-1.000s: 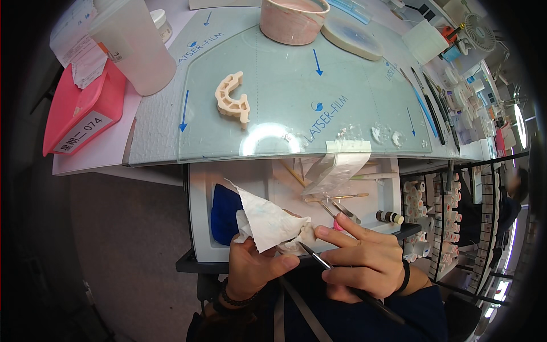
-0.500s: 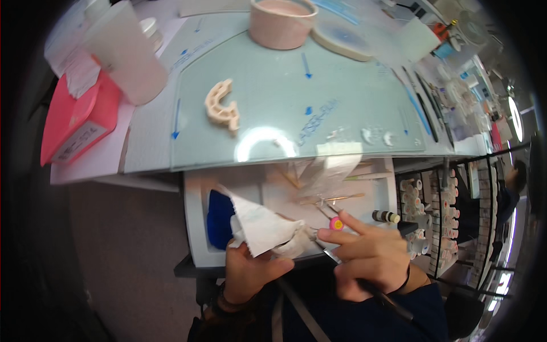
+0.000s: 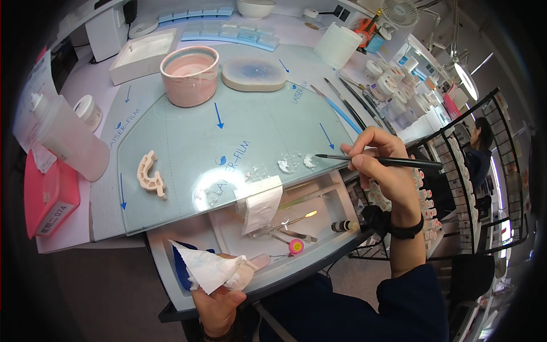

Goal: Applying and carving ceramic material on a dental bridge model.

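Note:
My right hand (image 3: 383, 165) pinches a slim black-handled brush (image 3: 416, 163) between thumb and fingers. The brush's dark tip is beside a small white mound of paste (image 3: 309, 162) near the glassy mat's front edge; whether they touch I cannot tell. Another white mound (image 3: 285, 166) lies just left of it. Low over the open drawer, my left hand (image 3: 217, 312) is closed round a folded white tissue (image 3: 209, 268) and a cream-coloured dental model (image 3: 241, 277), partly hidden by the tissue. A beige horseshoe-shaped dental piece (image 3: 149, 176) rests on the mat's left side.
Below the worktop the open drawer (image 3: 336, 259) holds tweezers, a pink round-ended tool (image 3: 296, 246) and a small bottle (image 3: 345, 226). A pink ceramic pot (image 3: 190, 80), an oval pad (image 3: 254, 75) and several brushes stand or lie farther back. At left are a squeeze bottle (image 3: 77, 139) and red box (image 3: 54, 199).
My right hand with the brush has moved from beside the model up and right to the white mounds. My left hand has stayed low with tissue and model. The view has shifted.

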{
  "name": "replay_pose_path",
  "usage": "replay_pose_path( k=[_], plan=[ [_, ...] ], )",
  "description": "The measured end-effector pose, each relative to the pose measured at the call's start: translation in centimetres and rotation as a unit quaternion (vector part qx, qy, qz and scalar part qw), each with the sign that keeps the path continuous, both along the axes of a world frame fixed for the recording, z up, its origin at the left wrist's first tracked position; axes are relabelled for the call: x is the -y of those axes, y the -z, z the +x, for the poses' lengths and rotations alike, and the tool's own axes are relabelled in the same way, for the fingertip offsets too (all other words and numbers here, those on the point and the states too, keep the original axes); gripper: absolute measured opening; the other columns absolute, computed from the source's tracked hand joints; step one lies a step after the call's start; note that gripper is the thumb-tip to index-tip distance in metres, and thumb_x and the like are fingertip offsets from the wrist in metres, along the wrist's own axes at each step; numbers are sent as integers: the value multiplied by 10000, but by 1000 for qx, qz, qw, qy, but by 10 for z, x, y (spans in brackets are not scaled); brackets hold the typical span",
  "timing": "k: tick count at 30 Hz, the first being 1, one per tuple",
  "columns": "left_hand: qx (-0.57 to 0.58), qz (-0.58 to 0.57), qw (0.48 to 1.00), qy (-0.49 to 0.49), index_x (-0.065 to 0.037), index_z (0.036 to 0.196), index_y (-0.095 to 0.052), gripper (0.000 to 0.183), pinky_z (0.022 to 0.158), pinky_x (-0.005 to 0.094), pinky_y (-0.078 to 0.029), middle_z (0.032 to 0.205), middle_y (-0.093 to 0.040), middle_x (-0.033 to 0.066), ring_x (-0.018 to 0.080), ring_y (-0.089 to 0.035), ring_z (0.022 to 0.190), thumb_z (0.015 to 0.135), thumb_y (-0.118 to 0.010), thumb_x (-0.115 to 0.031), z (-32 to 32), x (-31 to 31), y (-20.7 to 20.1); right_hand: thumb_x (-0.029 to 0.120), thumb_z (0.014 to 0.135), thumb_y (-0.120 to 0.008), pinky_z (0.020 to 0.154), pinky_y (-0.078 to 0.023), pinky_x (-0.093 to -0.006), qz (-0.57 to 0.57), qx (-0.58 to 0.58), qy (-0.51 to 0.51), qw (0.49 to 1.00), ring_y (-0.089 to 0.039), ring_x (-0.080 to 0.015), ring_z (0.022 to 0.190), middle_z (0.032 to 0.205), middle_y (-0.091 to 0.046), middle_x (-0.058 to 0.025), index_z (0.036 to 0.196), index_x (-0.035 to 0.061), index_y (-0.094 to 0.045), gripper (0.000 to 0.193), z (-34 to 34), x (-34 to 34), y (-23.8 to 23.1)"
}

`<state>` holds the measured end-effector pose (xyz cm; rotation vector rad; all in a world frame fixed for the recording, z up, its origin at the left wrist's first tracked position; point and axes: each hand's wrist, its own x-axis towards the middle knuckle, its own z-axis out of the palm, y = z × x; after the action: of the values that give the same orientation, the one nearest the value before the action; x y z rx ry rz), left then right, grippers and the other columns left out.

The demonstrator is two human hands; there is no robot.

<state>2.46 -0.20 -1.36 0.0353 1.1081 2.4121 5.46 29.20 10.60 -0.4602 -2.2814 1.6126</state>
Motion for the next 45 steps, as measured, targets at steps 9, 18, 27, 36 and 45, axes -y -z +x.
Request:
replay_pose_path(
  k=[9,18,27,36,45],
  plan=[
    [-3,-12,1000,-4,30,1162,-437,712,899,347,-404,1081,-542,129,216,-529,1010,602,-839,-146,-2,3,1,60,760,-621,452,-394,-161,21,15,0,1000,-482,-24,500,656,-559,-9,799,11,-547,97,-7,9,-1],
    [9,-7,1000,24,61,1133,-499,553,884,314,-455,1082,-572,114,184,-555,1012,648,-765,38,-3,10,9,128,717,-609,969,-396,-405,12,-61,-178,982,-595,-169,662,802,-609,-101,853,4,-622,184,13,90,7],
    [-12,47,997,65,77,1160,-458,513,902,307,-446,1120,-557,154,194,-551,1041,707,-699,79,-6,11,8,-15,624,-579,824,-529,-384,202,-185,-310,910,-612,-212,614,687,-573,-47,769,46,-606,160,5,132,43],
    [-10,31,996,79,69,1175,-442,530,910,298,-439,1139,-543,151,188,-540,1055,712,-701,69,-5,13,10,22,617,-664,745,-558,-327,282,-209,-318,881,-639,-236,678,717,-569,-45,779,39,-601,175,3,133,49],
    [9,17,997,75,73,1152,-473,527,906,299,-438,1121,-556,150,191,-543,1049,684,-714,86,-4,15,11,-2,647,-678,778,-546,-362,207,-202,-292,911,-644,-214,692,745,-602,-59,817,38,-619,184,8,126,37]
  ],
)
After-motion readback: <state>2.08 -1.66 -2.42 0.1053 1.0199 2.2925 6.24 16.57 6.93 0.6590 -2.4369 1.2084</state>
